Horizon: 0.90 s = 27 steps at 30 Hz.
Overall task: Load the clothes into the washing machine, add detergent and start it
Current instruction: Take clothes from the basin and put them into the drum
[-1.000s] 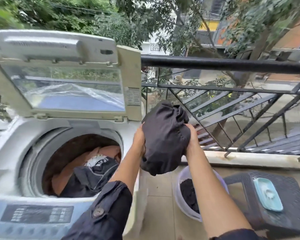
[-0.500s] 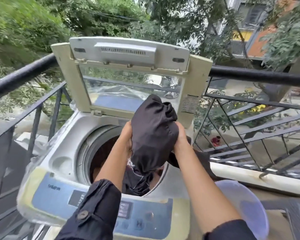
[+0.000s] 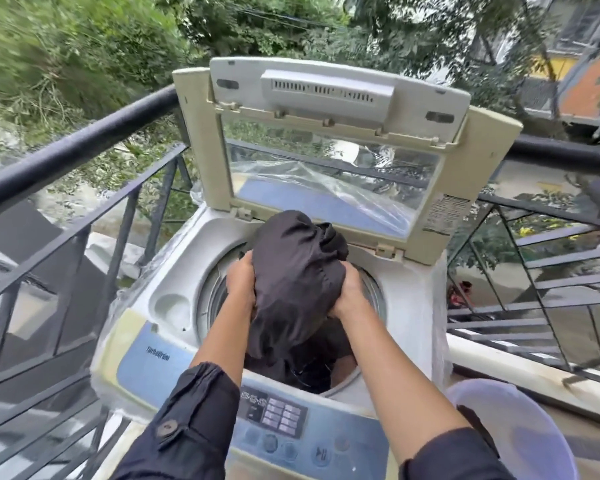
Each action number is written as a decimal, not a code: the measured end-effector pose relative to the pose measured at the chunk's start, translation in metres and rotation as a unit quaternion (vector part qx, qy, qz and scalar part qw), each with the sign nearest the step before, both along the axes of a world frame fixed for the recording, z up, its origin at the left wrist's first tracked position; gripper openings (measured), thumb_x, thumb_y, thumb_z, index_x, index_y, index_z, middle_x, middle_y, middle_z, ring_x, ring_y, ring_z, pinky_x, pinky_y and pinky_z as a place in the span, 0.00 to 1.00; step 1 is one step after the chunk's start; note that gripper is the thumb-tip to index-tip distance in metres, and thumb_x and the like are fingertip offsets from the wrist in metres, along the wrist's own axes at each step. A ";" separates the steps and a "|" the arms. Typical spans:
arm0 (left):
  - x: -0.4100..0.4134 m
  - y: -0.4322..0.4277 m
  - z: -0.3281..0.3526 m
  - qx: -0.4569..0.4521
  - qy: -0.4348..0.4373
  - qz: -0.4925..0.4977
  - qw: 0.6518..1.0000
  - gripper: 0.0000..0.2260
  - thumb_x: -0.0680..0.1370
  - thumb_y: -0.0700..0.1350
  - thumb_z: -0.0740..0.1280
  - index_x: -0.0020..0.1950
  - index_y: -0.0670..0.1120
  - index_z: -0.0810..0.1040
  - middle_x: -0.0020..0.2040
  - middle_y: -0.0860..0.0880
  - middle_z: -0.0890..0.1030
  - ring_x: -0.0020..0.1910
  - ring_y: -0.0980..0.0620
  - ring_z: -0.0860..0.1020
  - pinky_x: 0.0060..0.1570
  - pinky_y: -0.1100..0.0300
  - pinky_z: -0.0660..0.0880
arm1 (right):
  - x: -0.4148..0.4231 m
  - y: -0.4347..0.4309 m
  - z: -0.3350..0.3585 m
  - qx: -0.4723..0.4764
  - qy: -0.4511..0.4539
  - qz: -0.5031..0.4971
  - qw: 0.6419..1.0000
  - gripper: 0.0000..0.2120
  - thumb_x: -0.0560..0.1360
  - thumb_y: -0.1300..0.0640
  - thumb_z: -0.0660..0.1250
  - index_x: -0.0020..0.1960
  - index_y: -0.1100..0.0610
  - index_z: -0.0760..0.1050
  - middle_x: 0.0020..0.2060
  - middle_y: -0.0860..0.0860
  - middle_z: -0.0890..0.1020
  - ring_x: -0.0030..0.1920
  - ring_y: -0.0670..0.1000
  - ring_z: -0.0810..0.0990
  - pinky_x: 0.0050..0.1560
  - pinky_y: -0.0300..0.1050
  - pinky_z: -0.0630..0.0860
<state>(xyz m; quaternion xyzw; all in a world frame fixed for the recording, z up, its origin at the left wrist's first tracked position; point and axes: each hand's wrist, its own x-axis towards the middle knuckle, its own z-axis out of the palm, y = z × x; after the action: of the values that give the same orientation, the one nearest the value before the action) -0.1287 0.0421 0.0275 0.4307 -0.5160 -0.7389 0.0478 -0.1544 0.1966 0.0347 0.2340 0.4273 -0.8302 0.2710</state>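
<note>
- Garment (image 3: 298, 282), dark and bunched, hangs at the centre of the frame, directly over the drum (image 3: 212, 299) of the washer (image 3: 174, 268). Its lower end reaches down to the load (image 3: 312, 372) already inside.
- Your left hand (image 3: 241, 284) and right hand (image 3: 349, 292) grip it from either side, fingers curled into the cloth. The two-handed hold seems meant to keep the loose fabric in one bundle so it clears the rim.
- Lid (image 3: 326, 140) stands propped upright across the upper middle of the frame, leaving the mouth free for loading.
- Panel (image 3: 278, 415) sits at lower centre, between your forearms, untouched. Detergent and the start appear still to come.
- Basin (image 3: 520, 434), pale, waits at lower right just beside the washer, likely kept close so you can fetch from it without stepping away. Its contents are out of view.
- Half a second earlier, you held the bundle higher, in front of the lid's window. It now sits lower and squarely over the drum.
- A second ago it was off to the washer's right, above the basin. Your view has swung left since, bringing the rail (image 3: 73, 147) into the left of the frame.
</note>
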 end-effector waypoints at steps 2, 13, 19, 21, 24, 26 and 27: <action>0.001 -0.005 -0.022 -0.033 -0.023 -0.016 0.999 0.30 0.64 0.53 0.69 0.63 0.40 0.75 0.61 0.40 0.79 0.55 0.45 0.79 0.55 0.51 0.74 | -0.005 -0.001 -0.012 0.066 -0.009 0.007 0.998 0.16 0.80 0.54 0.52 0.46 0.61 0.76 0.47 0.60 0.80 0.57 0.61 0.75 0.62 0.52 0.70; 0.003 0.026 -0.031 -0.089 -0.093 -0.023 0.991 0.22 0.79 0.52 0.59 0.70 0.44 0.70 0.71 0.44 0.69 0.69 0.43 0.68 0.68 0.52 0.64 | 0.001 0.024 -0.042 0.199 -0.087 0.020 0.976 0.19 0.77 0.55 0.59 0.64 0.63 0.72 0.61 0.61 0.75 0.66 0.58 0.72 0.63 0.50 0.67; -0.006 0.065 -0.028 -0.079 -0.080 -0.062 0.992 0.16 0.79 0.48 0.61 0.63 0.43 0.75 0.58 0.46 0.77 0.60 0.44 0.74 0.61 0.53 0.68 | 0.002 0.047 -0.041 0.239 -0.042 0.045 0.969 0.19 0.77 0.55 0.58 0.66 0.59 0.71 0.68 0.56 0.71 0.69 0.56 0.69 0.69 0.50 0.63; -0.009 0.078 -0.035 -0.064 -0.061 -0.076 0.993 0.13 0.78 0.48 0.60 0.59 0.45 0.77 0.55 0.48 0.81 0.50 0.49 0.78 0.56 0.55 0.68 | 0.003 0.059 -0.039 0.297 0.002 0.045 0.954 0.16 0.76 0.56 0.60 0.62 0.58 0.73 0.64 0.57 0.75 0.64 0.58 0.73 0.64 0.50 0.68; -0.015 0.102 -0.038 -0.053 -0.035 -0.104 0.993 0.12 0.78 0.46 0.58 0.57 0.47 0.78 0.48 0.50 0.81 0.39 0.56 0.77 0.51 0.56 0.68 | 0.004 0.082 -0.035 0.353 0.074 0.040 0.932 0.08 0.74 0.58 0.61 0.48 0.58 0.77 0.49 0.55 0.79 0.48 0.54 0.80 0.50 0.47 0.69; -0.019 0.124 -0.035 -0.049 -0.017 -0.109 0.993 0.11 0.78 0.46 0.58 0.55 0.48 0.78 0.46 0.50 0.82 0.39 0.54 0.79 0.51 0.56 0.71 | 0.004 0.099 -0.031 0.358 0.103 0.027 0.928 0.06 0.73 0.58 0.61 0.43 0.55 0.77 0.43 0.53 0.79 0.39 0.50 0.80 0.46 0.45 0.71; -0.022 0.137 -0.034 -0.053 -0.011 -0.106 0.993 0.11 0.78 0.45 0.59 0.54 0.47 0.79 0.44 0.50 0.82 0.39 0.53 0.80 0.51 0.57 0.71 | 0.005 0.109 -0.029 0.362 0.117 0.016 0.925 0.06 0.73 0.57 0.61 0.42 0.53 0.76 0.43 0.52 0.80 0.38 0.49 0.80 0.45 0.44 0.72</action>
<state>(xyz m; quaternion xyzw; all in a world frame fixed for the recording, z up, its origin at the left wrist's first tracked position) -0.1508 0.1787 -0.0067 0.3783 -0.5976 -0.7068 -0.0134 -0.1499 0.3052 0.0055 0.2103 0.7309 -0.6363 0.1287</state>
